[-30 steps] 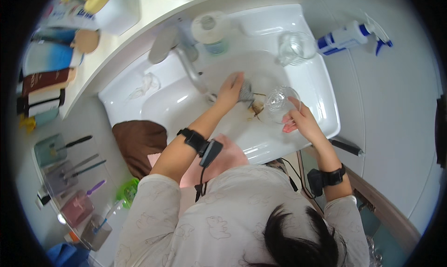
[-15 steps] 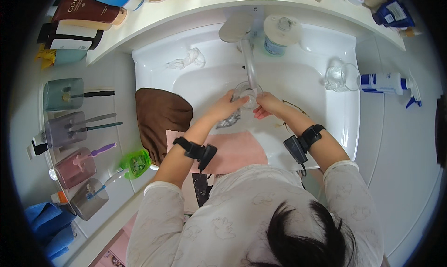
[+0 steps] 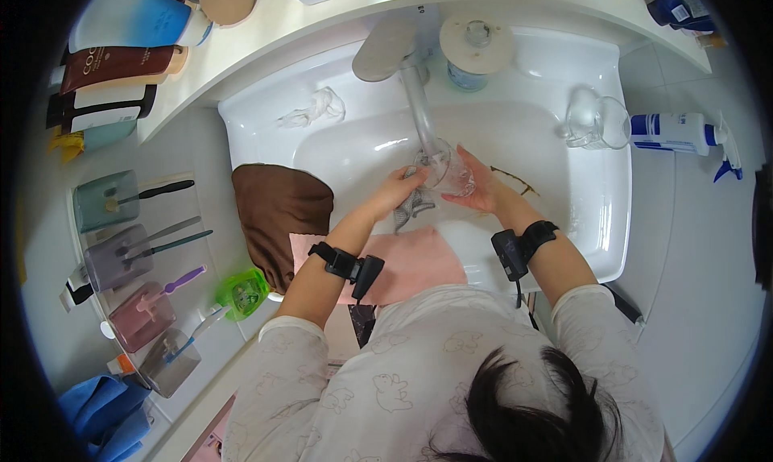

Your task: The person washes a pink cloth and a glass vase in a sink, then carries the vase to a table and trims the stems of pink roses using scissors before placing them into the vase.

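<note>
A clear drinking glass [image 3: 451, 177] is tilted beneath the spout of the faucet [image 3: 418, 99], over the white sink [image 3: 531, 79]. My right hand [image 3: 485, 188] is closed round the glass's right side, fingers curved along its wall. My left hand [image 3: 396, 192] is closed on a grey striped cloth [image 3: 413, 211], its fingertips against the glass's left side. Part of the cloth hangs down below that hand. Whether water runs from the spout is hard to make out. A second glass, a clear mug [image 3: 594, 120], rests at the sink's right rim.
A brown cloth [image 3: 282, 216] and a pink cloth [image 3: 386, 265] drape over the near left rim. At the back are a crumpled white wad [image 3: 318, 109] and a lidded jar [image 3: 475, 51]. A spray bottle [image 3: 672, 133] lies right; toothbrush cups [image 3: 141, 309] and a green bottle [image 3: 244, 293] line the left.
The glass has tipped over more onto its side, and my right hand has moved from its rim to round its outside. The grey cloth has shifted slightly right with my left hand.
</note>
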A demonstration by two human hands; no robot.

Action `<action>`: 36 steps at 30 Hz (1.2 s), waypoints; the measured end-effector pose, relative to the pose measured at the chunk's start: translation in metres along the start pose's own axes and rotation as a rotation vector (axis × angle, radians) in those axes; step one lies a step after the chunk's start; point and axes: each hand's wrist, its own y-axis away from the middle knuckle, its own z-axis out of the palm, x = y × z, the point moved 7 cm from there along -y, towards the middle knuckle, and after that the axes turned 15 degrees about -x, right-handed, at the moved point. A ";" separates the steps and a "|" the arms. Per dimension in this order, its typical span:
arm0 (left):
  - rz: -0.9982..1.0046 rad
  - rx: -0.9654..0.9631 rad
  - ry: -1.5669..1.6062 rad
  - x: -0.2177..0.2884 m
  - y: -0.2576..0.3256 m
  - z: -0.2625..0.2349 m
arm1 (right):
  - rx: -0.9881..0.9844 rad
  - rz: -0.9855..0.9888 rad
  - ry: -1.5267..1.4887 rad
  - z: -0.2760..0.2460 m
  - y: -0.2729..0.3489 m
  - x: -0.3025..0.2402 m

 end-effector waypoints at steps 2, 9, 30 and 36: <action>0.000 0.122 -0.128 0.005 0.003 -0.024 | 0.030 0.021 0.051 -0.002 -0.002 0.000; 0.363 0.005 0.322 0.015 0.006 -0.017 | 0.008 0.063 0.131 -0.002 -0.011 -0.007; 0.070 -0.210 -0.657 0.012 -0.052 0.039 | 0.123 0.112 0.363 -0.003 0.001 -0.002; 0.244 -0.233 -0.127 0.009 -0.046 0.038 | 0.124 0.181 0.197 -0.010 -0.002 0.001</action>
